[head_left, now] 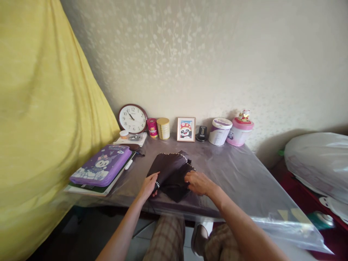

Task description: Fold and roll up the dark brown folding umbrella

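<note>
A dark brown cloth (170,170) with a pale dotted edge lies half folded on the table (233,174), which is covered in clear plastic film. My left hand (149,186) grips the cloth's left edge, thumb on top and fingers underneath. My right hand (198,182) rests on the cloth's right side with its fingers curled down onto a fold. Both hands sit near the table's front edge.
A purple cartoon case (102,166) lies on books at the left. Along the wall stand a round clock (132,118), two small tins (158,128), a framed panda picture (186,129), a white tub (220,131) and a pink tub (240,132). A yellow curtain (40,108) hangs left; plastic bags (318,161) sit right.
</note>
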A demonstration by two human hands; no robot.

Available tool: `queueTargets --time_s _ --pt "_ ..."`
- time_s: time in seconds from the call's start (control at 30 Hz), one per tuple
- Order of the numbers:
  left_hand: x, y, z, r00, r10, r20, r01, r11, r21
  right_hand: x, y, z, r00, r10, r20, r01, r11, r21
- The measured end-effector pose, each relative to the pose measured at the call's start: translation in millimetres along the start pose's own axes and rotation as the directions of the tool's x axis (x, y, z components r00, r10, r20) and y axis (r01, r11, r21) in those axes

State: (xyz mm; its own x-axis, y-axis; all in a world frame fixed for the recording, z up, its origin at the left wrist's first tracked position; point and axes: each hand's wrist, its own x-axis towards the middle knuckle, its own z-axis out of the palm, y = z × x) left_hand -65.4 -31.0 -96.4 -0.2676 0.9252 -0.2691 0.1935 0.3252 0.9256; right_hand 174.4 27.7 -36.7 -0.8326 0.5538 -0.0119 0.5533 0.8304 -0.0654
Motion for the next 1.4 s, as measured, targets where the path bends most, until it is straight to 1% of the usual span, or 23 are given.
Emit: queueTargets --time_s 0.1,0.17,0.23,0.33,0.5,0.57,0.63,0.7,0.77,0.83,0.93,0.97,1.0,1.07,1.17,1.2,1.23,1.3,1.37,1.4 --pt "-0.5 -0.8 1.4 1.000 0.013 -0.009 -0.012 1.000 0.024 -1.8 6.1 -1.2 0.999 0.028 0.022 -0.029 0.996 0.079" --pt "-0.3 -1.4 2.1 1.000 0.014 -0.015 -0.013 0.999 0.038 -2.4 6.4 -2.1 0.999 0.039 0.032 -0.042 0.994 0.103" --pt "0.0 -1.6 2.6 1.000 0.013 -0.018 -0.012 0.999 0.047 -2.1 3.6 -4.0 0.999 0.034 0.001 -0.034 0.994 0.106" --pt "-0.2 -1.2 3.0 1.000 0.012 -0.019 -0.011 0.999 0.052 -0.5 -3.5 -9.1 0.997 -0.018 -0.075 0.025 0.994 0.102" --pt "-0.5 -1.5 3.9 1.000 0.019 -0.020 -0.017 0.998 0.062 3.0 -12.4 -18.8 0.984 -0.146 -0.098 0.149 0.989 0.020" --pt "-1.2 -1.3 4.8 0.999 0.022 -0.024 -0.021 0.997 0.073 3.9 -14.8 -22.0 0.978 -0.170 -0.121 0.169 0.985 -0.012" --pt "-3.1 -0.3 5.6 0.999 0.031 -0.032 -0.028 0.996 0.089 4.8 -18.1 -24.3 0.977 -0.142 -0.159 0.139 0.990 -0.030" --pt "-6.2 1.0 6.2 0.998 0.047 -0.042 -0.043 0.993 0.109 6.5 -22.5 -25.4 0.977 -0.091 -0.190 0.083 0.995 -0.049" --pt "-10.0 1.9 6.3 0.997 0.069 -0.047 -0.062 0.990 0.129 9.5 -27.3 -25.3 0.978 -0.058 -0.199 0.044 0.996 -0.076" --pt "-13.4 1.7 6.4 0.990 0.132 -0.051 -0.122 0.979 0.162 14.3 -31.2 -24.5 0.978 -0.046 -0.201 0.027 0.995 -0.099" --pt "-16.5 0.2 7.1 0.960 0.275 -0.046 -0.258 0.938 0.231 23.5 -34.1 -23.5 0.970 -0.024 -0.241 0.002 0.996 -0.089" --pt "-17.2 -0.2 7.3 0.952 0.305 -0.036 -0.287 0.925 0.249 26.7 -34.3 -23.3 0.965 -0.015 -0.261 -0.006 0.997 -0.079" --pt "-17.8 -0.5 7.3 0.948 0.316 -0.022 -0.300 0.918 0.260 29.8 -34.3 -23.1 0.961 -0.008 -0.276 -0.012 0.997 -0.070" --pt "-19.5 -0.7 5.8 0.954 0.299 0.015 -0.293 0.921 0.258 35.2 -34.2 -22.8 0.955 0.004 -0.296 -0.024 0.998 -0.065" --pt "-23.3 -0.4 -0.8 0.975 0.196 0.108 -0.215 0.955 0.206 41.4 -34.2 -21.5 0.951 0.022 -0.308 -0.047 0.996 -0.073" --pt "-24.7 -0.5 -3.6 0.974 0.171 0.148 -0.198 0.961 0.194 42.9 -34.3 -20.9 0.950 0.029 -0.312 -0.053 0.996 -0.071" --pt "-26.0 -0.7 -6.1 0.967 0.171 0.186 -0.208 0.958 0.196 44.1 -34.5 -20.2 0.949 0.033 -0.315 -0.057 0.996 -0.066" --pt "-27.5 -2.1 -8.2 0.943 0.249 0.220 -0.301 0.921 0.249 45.7 -34.8 -19.1 0.946 0.036 -0.323 -0.054 0.997 -0.048" --pt "-26.6 -4.5 -4.9 0.926 0.329 0.184 -0.374 0.864 0.338 46.1 -34.4 -18.5 0.944 0.021 -0.330 -0.029 0.999 -0.019" --pt "-25.1 -6.1 -1.6 0.926 0.346 0.148 -0.376 0.844 0.381 45.9 -33.7 -18.4 0.943 0.006 -0.332 -0.007 1.000 -0.001"
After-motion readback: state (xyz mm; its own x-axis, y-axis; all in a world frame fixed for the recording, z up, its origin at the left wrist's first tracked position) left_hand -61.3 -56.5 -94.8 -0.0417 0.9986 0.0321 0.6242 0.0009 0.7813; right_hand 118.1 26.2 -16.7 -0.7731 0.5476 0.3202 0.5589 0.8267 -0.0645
